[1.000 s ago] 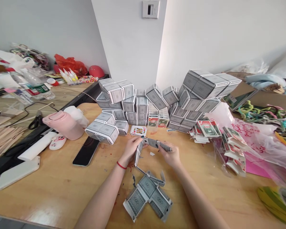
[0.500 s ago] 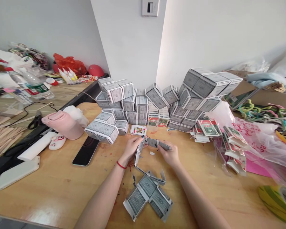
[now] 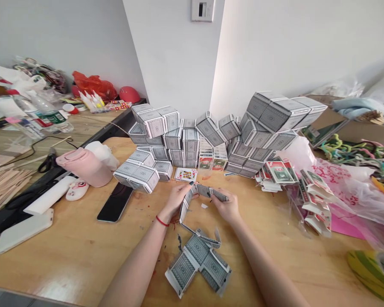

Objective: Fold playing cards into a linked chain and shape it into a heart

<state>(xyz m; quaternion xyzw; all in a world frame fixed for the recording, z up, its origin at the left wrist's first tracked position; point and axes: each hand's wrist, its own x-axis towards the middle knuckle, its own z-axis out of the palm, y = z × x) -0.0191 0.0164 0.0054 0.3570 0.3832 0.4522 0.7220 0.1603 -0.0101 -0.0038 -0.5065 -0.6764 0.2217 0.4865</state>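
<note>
My left hand [image 3: 176, 197] and my right hand [image 3: 228, 207] both grip a half-folded construction of grey-backed playing cards [image 3: 198, 204] above the wooden table [image 3: 83, 247]. The left fingers pinch its left wall, the right fingers hold its top right panel. Its lower flap hangs toward a flat cross of joined cards [image 3: 198, 265] lying near the front edge. Behind my hands stands a heap of finished card cubes [image 3: 211, 136], with a single face-up card [image 3: 186, 174] in front of it.
A black phone [image 3: 115, 202], a pink jug [image 3: 85, 167], white cases [image 3: 24, 230] and a black rail lie to the left. Loose folded cards [image 3: 307, 187] and plastic bags [image 3: 355, 196] crowd the right. Bottles and wooden sticks [image 3: 3, 183] sit on the far left table.
Almost nothing has moved. My right hand has shifted slightly left along the top panel of the card construction; the left hand keeps its grip.
</note>
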